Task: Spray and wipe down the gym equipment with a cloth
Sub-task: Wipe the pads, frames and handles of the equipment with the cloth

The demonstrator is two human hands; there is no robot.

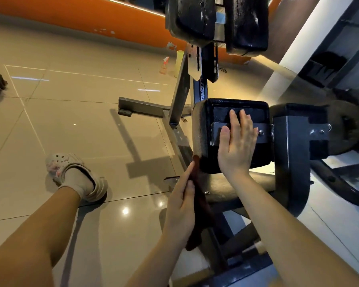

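Tiled gym floor (75, 125) — frame (200, 88) lettering "TOR".

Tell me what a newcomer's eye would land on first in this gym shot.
First, the two hands at centre: the right hand lies flat on the back of a black pad, while the left hand presses a dark cloth against the pad's lower edge. Next, the bright orange wall band across the top left, and a spray bottle standing far off on the glossy tiled floor.
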